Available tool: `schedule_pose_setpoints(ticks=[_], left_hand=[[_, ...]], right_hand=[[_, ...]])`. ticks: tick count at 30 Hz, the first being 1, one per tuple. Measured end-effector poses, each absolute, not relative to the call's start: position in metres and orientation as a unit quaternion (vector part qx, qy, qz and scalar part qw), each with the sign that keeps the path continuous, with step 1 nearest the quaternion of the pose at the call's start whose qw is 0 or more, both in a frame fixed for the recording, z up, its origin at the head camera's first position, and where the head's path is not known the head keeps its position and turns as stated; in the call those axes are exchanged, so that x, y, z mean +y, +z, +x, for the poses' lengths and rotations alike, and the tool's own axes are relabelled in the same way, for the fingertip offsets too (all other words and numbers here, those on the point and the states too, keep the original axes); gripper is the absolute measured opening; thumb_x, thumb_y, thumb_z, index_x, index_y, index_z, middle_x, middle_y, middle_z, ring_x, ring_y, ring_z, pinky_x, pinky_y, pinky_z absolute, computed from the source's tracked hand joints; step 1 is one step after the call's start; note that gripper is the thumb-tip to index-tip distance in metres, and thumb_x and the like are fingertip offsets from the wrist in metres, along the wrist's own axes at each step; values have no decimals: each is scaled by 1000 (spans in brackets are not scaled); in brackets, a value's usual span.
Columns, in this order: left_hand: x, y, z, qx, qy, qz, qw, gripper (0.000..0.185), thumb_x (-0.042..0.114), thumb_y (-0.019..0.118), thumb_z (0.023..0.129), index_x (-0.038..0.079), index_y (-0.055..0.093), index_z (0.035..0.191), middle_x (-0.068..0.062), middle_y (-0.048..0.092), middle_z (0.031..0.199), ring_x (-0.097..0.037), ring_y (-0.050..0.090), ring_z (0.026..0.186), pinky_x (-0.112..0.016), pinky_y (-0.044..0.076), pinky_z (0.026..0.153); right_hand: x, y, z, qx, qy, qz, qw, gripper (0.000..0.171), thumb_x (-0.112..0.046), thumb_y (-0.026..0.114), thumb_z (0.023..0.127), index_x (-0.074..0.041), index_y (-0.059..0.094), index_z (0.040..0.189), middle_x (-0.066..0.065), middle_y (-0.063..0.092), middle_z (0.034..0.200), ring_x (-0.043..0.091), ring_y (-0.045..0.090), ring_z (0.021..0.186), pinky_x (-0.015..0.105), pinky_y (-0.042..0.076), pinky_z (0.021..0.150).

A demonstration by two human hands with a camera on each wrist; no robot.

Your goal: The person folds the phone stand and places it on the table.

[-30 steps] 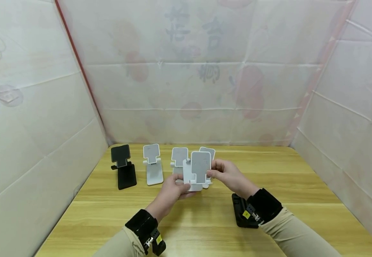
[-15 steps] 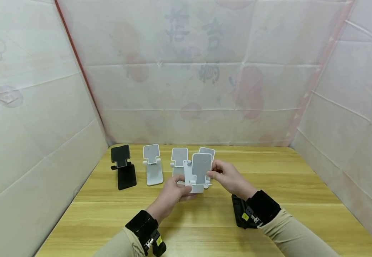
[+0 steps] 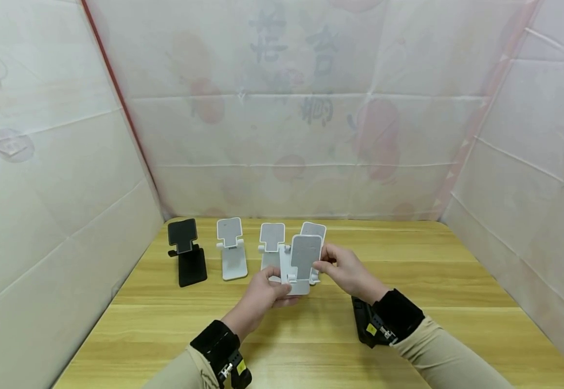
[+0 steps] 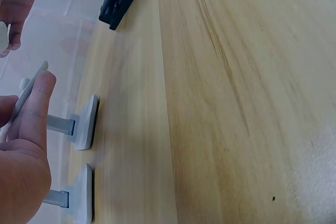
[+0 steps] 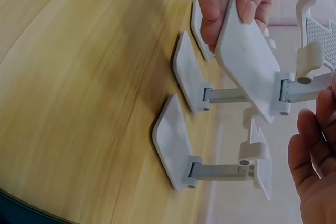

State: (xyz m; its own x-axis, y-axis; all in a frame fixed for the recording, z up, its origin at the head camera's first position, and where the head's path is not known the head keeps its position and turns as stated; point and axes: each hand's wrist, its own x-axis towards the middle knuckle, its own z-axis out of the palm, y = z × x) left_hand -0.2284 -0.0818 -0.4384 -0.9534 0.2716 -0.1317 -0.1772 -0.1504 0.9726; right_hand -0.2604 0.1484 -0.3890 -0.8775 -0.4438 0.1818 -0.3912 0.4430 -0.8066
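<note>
A white phone stand with a grey pad on its upper plate is held up over the table, unfolded. My left hand grips its base plate low on the left, thumb on the near face. In the right wrist view those left fingers pinch one end of the stand's base. My right hand pinches the right edge of the upper plate between thumb and fingers. The right wrist view shows the hinge and arm between base and upper plate, while the right hand is partly cut off there.
Behind the held stand are two white phone stands, partly hidden. Farther left stand another white one and a black one. A folded black stand lies under my right wrist. Fabric walls enclose the wooden table.
The held white phone stand has come down slightly and shifted a little right, its upper plate seeming to lean back more. Both hands keep their grip; the other stands have not moved.
</note>
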Motion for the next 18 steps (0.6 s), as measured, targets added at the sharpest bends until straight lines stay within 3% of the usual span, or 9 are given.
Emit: schedule_pose_setpoints(ticks=[7,18], left_hand=[[-81,-438,-227,628,762,35,151,30,-7,57,97,-12,44,125,-32,66,114,-49,69,106,-40,64,87],[-81,-440,-227,629,762,28,152,29,-7,57,97,-12,46,123,-32,66,115,-50,68,107,-39,64,85]], right_hand=[[146,-391,-260,858,-435,-271,-7,6,-10,64,101,-9,62,107,2,66,89,16,55,80,26,48,66],[145,-396,-260,861,-414,-293,-40,16,-7,65,100,-6,63,116,3,65,88,12,54,77,25,47,64]])
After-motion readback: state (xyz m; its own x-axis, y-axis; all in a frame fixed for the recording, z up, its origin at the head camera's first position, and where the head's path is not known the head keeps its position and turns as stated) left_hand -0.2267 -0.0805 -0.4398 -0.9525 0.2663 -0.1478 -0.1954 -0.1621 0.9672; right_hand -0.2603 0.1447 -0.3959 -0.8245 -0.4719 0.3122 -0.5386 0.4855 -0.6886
